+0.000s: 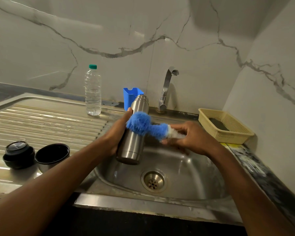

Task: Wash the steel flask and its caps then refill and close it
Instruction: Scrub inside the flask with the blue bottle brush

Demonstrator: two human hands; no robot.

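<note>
1. On the draining board of the worktop [46, 116] at far left I see the two caps set aside: the inner stopper cap [19, 155] and, touching it on its right, the outer cup cap [52, 156] with its mouth up. I judge they are parked there to keep both hands free for the body.
2. Further back stands a plastic water bottle [92, 90], capped and upright, likely the refill supply.
3. My left hand [117, 133] wraps the steel flask [134, 132] at mid-body, holding it tilted over the sink [186, 169], mouth up and away, so any drips would fall into the basin.
4. Behind the flask a blue holder [130, 97] sits against the wall.
5. The blue bottle brush [143, 124] lies across the flask's outside, bristle head pressed on the steel; I read this as scrubbing the exterior.
6. My right hand [192, 137] pinches the brush near its white stem, close to the head for firm pressure.
7. The tap [168, 87] shows no water running.
8. At far right a cream basket [226, 125] holds a dark pad.
</note>
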